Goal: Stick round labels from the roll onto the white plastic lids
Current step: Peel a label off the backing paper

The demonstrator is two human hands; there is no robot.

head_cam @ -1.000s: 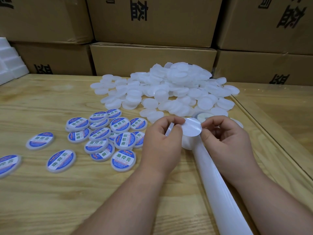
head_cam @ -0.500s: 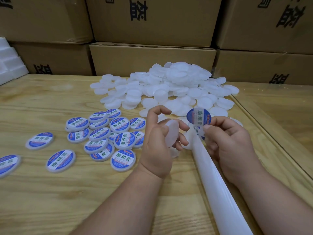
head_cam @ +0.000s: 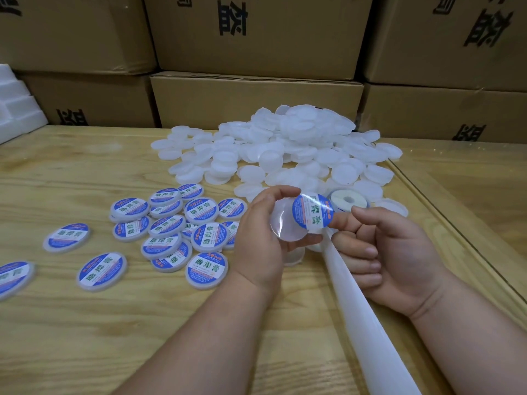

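My left hand [head_cam: 261, 238] grips a bare white plastic lid [head_cam: 285, 228] by its rim, face turned toward me. My right hand [head_cam: 393, 252] pinches a round blue-and-white label [head_cam: 313, 212] by its right edge and holds it against the lid's upper right part. The label roll [head_cam: 348, 201] lies flat just behind my hands, and its white backing strip [head_cam: 368, 312] runs toward me under my right hand. A heap of bare white lids [head_cam: 288, 149] fills the table's far middle. Several labelled lids [head_cam: 171, 226] lie spread to the left.
The wooden table [head_cam: 85, 337] has a raised edge strip [head_cam: 467, 243] on the right. Stacked cardboard boxes [head_cam: 256, 101] wall off the far side. White foam blocks [head_cam: 14, 106] sit at the far left.
My right hand peeled a label off the backing and brought it left onto the lid. My left hand turned the lid to face me and raised it.
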